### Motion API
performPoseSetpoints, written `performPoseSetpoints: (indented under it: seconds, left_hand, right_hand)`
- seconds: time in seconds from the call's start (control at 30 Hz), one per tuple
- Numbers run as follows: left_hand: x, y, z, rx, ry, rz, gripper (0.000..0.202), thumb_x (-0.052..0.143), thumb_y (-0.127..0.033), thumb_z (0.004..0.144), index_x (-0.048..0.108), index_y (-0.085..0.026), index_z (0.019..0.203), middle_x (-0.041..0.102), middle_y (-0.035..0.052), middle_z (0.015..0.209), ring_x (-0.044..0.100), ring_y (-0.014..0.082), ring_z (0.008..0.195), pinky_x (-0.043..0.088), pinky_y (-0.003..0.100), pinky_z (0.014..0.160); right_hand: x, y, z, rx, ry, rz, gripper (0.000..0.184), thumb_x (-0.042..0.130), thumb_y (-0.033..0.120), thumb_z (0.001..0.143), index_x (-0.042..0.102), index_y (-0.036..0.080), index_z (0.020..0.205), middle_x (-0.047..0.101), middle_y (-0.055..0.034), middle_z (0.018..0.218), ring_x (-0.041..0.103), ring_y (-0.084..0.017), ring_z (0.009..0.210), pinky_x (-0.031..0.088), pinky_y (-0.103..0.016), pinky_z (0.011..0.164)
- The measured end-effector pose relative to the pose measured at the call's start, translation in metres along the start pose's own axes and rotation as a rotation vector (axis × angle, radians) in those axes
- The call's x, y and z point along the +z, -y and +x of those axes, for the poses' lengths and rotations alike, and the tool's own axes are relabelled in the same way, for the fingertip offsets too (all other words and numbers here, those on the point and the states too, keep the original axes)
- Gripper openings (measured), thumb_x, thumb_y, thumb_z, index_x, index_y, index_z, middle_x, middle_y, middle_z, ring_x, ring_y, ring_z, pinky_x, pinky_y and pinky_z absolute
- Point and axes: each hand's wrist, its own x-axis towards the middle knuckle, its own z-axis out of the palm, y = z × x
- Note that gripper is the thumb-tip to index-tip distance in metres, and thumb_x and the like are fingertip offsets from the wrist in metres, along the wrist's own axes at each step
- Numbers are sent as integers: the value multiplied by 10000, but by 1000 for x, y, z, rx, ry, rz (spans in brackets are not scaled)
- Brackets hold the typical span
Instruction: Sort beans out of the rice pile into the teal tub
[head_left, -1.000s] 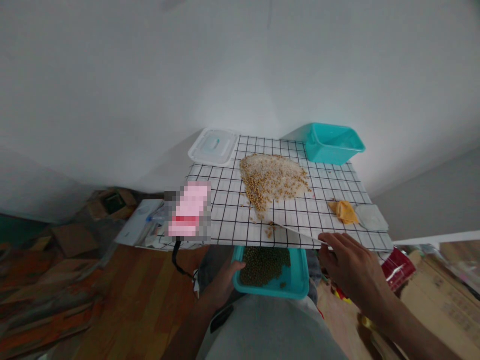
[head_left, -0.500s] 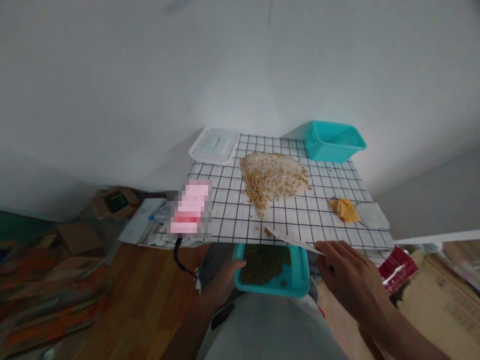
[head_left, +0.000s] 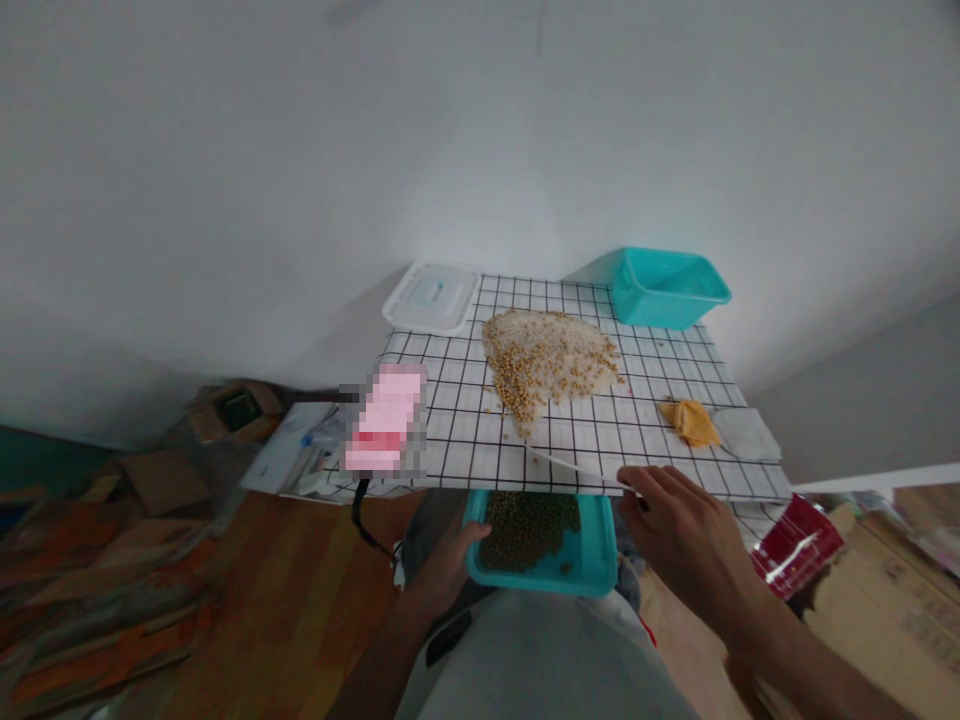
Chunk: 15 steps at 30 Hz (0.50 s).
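A heap of white grains mixed with tan beans [head_left: 550, 362] lies on a white sheet with a black grid [head_left: 465, 420] that covers a small table. My right hand [head_left: 679, 535] pinches a thin white sheet of paper [head_left: 574, 468] at the table's near edge, holding it almost flat. Below that edge my left hand [head_left: 442, 570] grips the left side of a teal tray [head_left: 596, 560] half full of green beans [head_left: 529, 525], resting on my lap.
An empty teal tub [head_left: 664, 287] stands at the back right, a clear lidded box [head_left: 430, 297] at the back left. An orange cloth [head_left: 690, 422] and a white pad [head_left: 742, 433] lie at the right. A pink blurred object [head_left: 384, 418] sits at the left edge. Cardboard litters the floor.
The paper in my right hand has dropped from a raised tilt to nearly flat, and the loose beans on it are gone. My left hand and the tray stayed put.
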Motion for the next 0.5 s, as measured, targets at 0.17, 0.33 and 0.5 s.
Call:
performPoseSetpoints:
  seconds: [0.17,0.33,0.5]
  left_hand:
    - [2,-11,-7,-7,-39,-28,389,629,-292,814,674,-192,1187,785,72,1048,694,301,983,498,391,867]
    - [-9,-4,-5,16,-3,20,268,651,-320,820,725,-179,1035,779,90,1076,672,314,1060,500,395,902]
    - [-11,-8,-5,55,7,53,253,596,-347,843,728,-212,1011,779,72,1014,662,319,1056,491,422,927]
  right_hand:
    - [4,15,9,-91,16,35,186,528,115,887,651,194,1002,688,-44,866,621,-187,819,463,-305,708]
    - [0,27,5,-177,31,83,200,508,126,902,647,192,1029,699,-55,901,618,-189,824,479,-311,701]
    - [1,32,10,-112,18,50,217,508,163,918,622,205,1097,705,-47,912,640,-191,792,477,-307,649]
